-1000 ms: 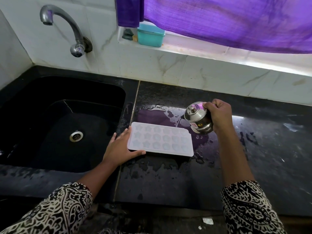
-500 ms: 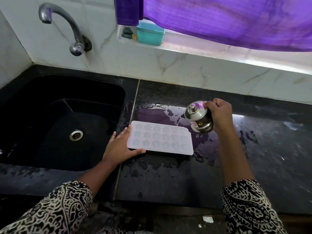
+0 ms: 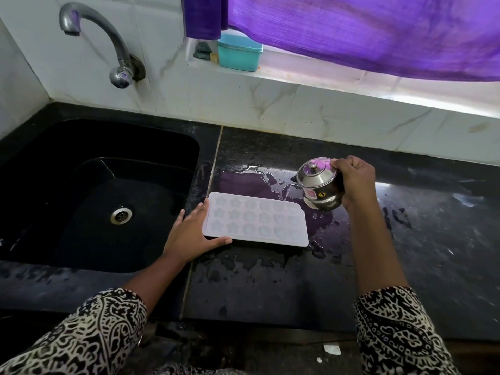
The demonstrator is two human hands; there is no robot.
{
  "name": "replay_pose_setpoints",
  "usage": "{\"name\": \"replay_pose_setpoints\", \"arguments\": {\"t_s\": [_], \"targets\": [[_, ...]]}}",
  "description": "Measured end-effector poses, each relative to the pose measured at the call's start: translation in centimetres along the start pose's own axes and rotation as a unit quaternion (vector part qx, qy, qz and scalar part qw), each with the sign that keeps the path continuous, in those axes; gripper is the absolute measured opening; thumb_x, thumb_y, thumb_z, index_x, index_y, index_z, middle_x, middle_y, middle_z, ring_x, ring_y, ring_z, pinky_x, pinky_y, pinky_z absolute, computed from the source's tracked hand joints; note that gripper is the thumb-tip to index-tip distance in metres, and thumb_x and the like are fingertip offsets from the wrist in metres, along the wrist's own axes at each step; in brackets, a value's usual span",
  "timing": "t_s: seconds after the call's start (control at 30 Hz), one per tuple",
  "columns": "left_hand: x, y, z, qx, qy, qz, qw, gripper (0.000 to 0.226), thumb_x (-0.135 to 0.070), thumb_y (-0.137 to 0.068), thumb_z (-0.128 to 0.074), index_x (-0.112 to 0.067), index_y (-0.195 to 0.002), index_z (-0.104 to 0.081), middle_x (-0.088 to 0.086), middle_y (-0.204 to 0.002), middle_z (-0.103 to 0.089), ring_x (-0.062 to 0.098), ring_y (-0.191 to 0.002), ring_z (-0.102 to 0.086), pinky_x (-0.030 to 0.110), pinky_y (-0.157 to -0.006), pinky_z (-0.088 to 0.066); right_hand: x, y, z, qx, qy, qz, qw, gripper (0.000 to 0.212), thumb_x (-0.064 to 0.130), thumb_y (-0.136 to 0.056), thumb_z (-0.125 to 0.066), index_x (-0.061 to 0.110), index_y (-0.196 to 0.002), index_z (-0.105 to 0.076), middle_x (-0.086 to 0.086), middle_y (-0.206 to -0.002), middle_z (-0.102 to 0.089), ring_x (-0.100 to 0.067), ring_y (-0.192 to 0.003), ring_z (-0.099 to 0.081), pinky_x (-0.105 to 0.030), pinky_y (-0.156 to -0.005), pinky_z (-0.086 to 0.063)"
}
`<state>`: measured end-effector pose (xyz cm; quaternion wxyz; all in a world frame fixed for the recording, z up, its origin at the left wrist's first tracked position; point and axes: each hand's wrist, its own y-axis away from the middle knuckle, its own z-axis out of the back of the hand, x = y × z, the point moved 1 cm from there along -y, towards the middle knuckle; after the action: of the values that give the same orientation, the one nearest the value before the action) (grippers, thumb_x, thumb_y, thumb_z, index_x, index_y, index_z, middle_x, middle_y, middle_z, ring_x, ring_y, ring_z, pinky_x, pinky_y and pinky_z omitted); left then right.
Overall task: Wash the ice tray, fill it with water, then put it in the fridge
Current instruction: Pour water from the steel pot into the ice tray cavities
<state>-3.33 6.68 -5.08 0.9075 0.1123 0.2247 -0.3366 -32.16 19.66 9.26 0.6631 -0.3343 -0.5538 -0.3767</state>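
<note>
A white ice tray [image 3: 257, 219] with star-shaped cells lies flat on the wet black counter [image 3: 270, 288], just right of the sink. My left hand [image 3: 190, 236] lies against the tray's left end, fingers straight, thumb along its near edge. My right hand [image 3: 354, 180] grips a small steel lidded pot [image 3: 320, 184], tilted leftward above the tray's far right corner. A thin stream of water runs from its spout onto that corner.
A black sink [image 3: 102, 193] with a metal drain fills the left side, under a steel tap [image 3: 108, 41] on the tiled wall. A teal box [image 3: 239, 52] stands on the window ledge below a purple curtain [image 3: 365, 31]. Puddles lie around the tray.
The pot has stayed tilted over the tray's far right corner, still pouring. My left hand has not moved from the tray's left end.
</note>
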Motion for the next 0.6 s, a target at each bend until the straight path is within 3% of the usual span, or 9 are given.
{"name": "replay_pose_setpoints", "arguments": {"t_s": [0.33, 0.6], "targets": [[0.0, 0.0, -0.1, 0.000, 0.002, -0.001, 1.000, 0.142, -0.105, -0.042, -0.021, -0.020, -0.156, -0.005, -0.006, -0.161, -0.019, 0.002, -0.147, -0.011, 0.035, -0.120, -0.001, -0.8, -0.1, 1.7, -0.023, -0.033, -0.040, 0.998, 0.028, 0.010, -0.082, -0.062, 0.017, -0.060, -0.046, 0.001, -0.063, -0.048, -0.011, -0.065, -0.047, -0.026, -0.064, -0.044], [-0.1, 0.1, 0.0, -0.005, 0.001, -0.004, 1.000, 0.142, -0.104, -0.043, -0.022, -0.018, -0.156, -0.006, -0.002, -0.160, -0.022, 0.006, -0.147, -0.015, 0.036, -0.120, -0.002, -1.4, 0.0, 2.5, -0.027, 0.015, -0.011, 0.999, 0.031, 0.009, -0.081, -0.063, 0.017, -0.057, -0.044, 0.001, -0.057, -0.045, -0.010, -0.057, -0.044, -0.025, -0.057, -0.043]]}}
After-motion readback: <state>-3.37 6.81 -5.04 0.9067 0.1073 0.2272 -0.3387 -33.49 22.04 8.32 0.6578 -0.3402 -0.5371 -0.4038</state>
